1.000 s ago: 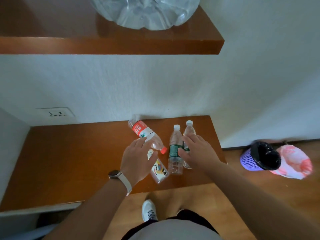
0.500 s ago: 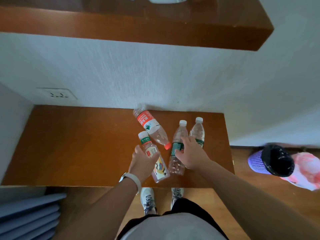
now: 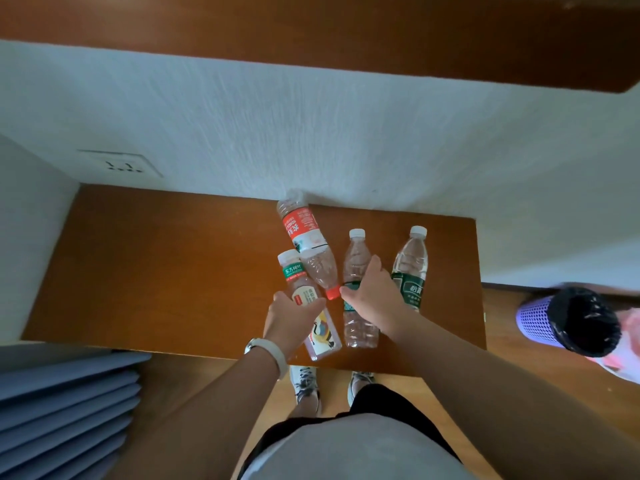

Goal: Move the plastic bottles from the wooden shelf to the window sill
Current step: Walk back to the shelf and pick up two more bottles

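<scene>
Several plastic bottles stand or lie on the lower wooden shelf (image 3: 156, 271). A red-label bottle (image 3: 306, 244) lies on its side, red cap toward me. My left hand (image 3: 289, 320) is wrapped around a white-capped bottle with a colourful label (image 3: 308, 299). My right hand (image 3: 372, 296) grips a clear bottle with a dark green label (image 3: 356, 261) at its middle. A second green-label bottle (image 3: 410, 268) stands free to the right of that hand. The window sill is out of view.
An upper wooden shelf (image 3: 346, 36) overhangs at the top. A wall socket (image 3: 119, 164) is at the left. A purple bin with a black liner (image 3: 568, 320) stands on the floor at right, stacked grey-blue slats (image 3: 65, 403) at lower left.
My left hand slid down and closed round the colourful-label bottle; my right hand closed round the middle green-label bottle. The view tilted down, so the upper shelf's big jug left the frame.
</scene>
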